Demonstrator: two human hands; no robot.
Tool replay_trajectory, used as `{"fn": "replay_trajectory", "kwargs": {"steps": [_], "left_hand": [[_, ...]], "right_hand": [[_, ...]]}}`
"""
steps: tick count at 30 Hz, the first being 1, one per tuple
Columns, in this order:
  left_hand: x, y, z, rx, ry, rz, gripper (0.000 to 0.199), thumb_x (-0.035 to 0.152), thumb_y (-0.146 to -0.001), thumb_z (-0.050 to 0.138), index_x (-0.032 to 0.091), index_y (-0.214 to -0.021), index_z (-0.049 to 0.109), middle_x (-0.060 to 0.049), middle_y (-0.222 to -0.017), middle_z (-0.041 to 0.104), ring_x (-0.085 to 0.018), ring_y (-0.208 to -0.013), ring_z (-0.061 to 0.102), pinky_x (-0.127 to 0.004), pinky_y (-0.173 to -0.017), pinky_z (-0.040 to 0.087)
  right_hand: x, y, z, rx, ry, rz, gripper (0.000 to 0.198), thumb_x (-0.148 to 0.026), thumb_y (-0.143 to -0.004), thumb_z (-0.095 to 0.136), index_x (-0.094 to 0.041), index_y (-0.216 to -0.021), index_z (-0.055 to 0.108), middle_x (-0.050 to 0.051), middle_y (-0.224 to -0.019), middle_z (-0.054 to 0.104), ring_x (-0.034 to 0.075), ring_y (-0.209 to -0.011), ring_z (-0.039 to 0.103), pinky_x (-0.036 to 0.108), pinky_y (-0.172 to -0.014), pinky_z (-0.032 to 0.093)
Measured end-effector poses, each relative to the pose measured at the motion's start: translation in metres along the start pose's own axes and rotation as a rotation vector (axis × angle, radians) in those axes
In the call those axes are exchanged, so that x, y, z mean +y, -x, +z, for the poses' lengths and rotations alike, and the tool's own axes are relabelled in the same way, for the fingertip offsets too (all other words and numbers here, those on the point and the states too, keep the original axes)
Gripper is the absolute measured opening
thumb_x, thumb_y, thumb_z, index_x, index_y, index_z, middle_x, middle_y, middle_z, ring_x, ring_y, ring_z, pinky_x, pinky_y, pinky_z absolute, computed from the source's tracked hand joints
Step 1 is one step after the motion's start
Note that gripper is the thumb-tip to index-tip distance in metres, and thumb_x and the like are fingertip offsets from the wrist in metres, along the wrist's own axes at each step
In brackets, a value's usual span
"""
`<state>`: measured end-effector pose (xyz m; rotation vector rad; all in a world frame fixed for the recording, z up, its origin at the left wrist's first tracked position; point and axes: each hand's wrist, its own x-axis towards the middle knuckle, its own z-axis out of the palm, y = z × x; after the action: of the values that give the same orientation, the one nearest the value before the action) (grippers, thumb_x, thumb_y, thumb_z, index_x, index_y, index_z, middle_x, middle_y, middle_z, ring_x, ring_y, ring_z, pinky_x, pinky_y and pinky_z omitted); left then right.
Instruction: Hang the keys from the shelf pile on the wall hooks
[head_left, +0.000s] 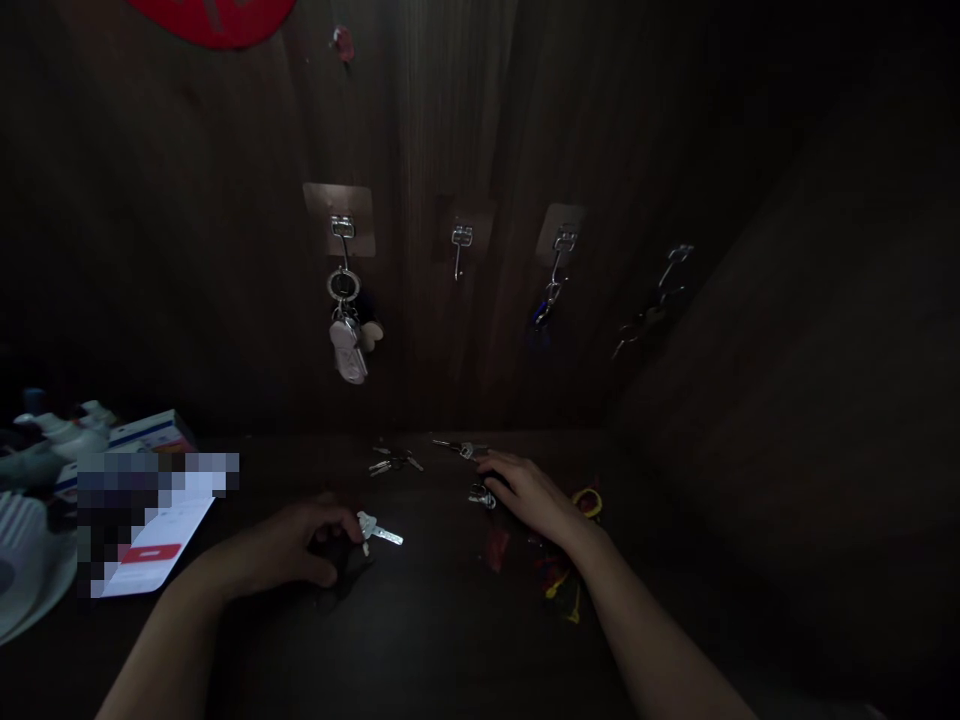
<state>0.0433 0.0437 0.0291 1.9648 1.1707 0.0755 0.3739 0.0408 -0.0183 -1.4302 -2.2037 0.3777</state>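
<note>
My left hand rests low over the dark wooden surface, its thumb and fingers apart. Its fingertips are at the edge of a silver key, and whether they touch it I cannot tell. Toward the back right, my right hand lies with fingers stretched out. Just beyond those fingertips is a bunch of keys; a smaller bunch with a ring lies beside its thumb. Several small keys are spread near the back wall between the hands.
On the wall, keys hang from the left hook. Another hook is bare. Blue-tagged keys hang further right. Yellow cords lie by my right forearm. A phone-like lit screen and bottles stand left.
</note>
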Motion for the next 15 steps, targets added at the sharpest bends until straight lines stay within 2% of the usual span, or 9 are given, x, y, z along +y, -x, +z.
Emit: {"fn": "replay_trajectory", "kwargs": {"steps": [4,8,11,15], "left_hand": [[-0.006,-0.013,0.008,0.071,-0.013,0.04,0.031,0.018,-0.063,0.063,0.029,-0.092,0.066,0.002,-0.095,0.058,-0.02,-0.09,0.056,-0.027,-0.077,0.042],[0.001,-0.034,0.026,0.259,-0.032,0.126,0.021,0.029,-0.074,0.06,0.028,-0.095,0.065,0.0,-0.101,0.064,-0.02,-0.092,0.059,-0.028,-0.081,0.042],[0.01,-0.046,0.041,0.429,-0.099,0.051,0.018,0.034,-0.083,0.051,0.028,-0.094,0.064,0.0,-0.096,0.069,-0.02,-0.088,0.064,-0.028,-0.079,0.043],[0.015,-0.053,0.049,0.486,-0.171,-0.025,0.019,0.035,-0.086,0.048,0.028,-0.095,0.064,0.0,-0.087,0.072,-0.021,-0.082,0.067,-0.028,-0.073,0.045]], "right_hand": [[0.0,-0.001,0.001,-0.001,0.012,-0.005,0.02,-0.019,-0.088,0.048,-0.022,-0.101,0.063,0.005,-0.112,0.064,0.021,-0.111,0.056,0.037,-0.095,0.043],[-0.001,-0.001,0.001,-0.009,0.035,0.011,0.02,-0.019,-0.088,0.049,-0.023,-0.101,0.063,0.005,-0.111,0.065,0.02,-0.11,0.056,0.037,-0.093,0.043],[-0.002,-0.001,0.002,-0.016,0.064,0.022,0.019,-0.018,-0.087,0.05,-0.023,-0.101,0.062,0.004,-0.113,0.064,0.021,-0.11,0.056,0.037,-0.093,0.043],[-0.004,-0.001,0.002,-0.013,0.129,0.021,0.019,-0.018,-0.087,0.051,-0.023,-0.101,0.062,0.004,-0.112,0.064,0.021,-0.108,0.056,0.039,-0.093,0.041]]}}
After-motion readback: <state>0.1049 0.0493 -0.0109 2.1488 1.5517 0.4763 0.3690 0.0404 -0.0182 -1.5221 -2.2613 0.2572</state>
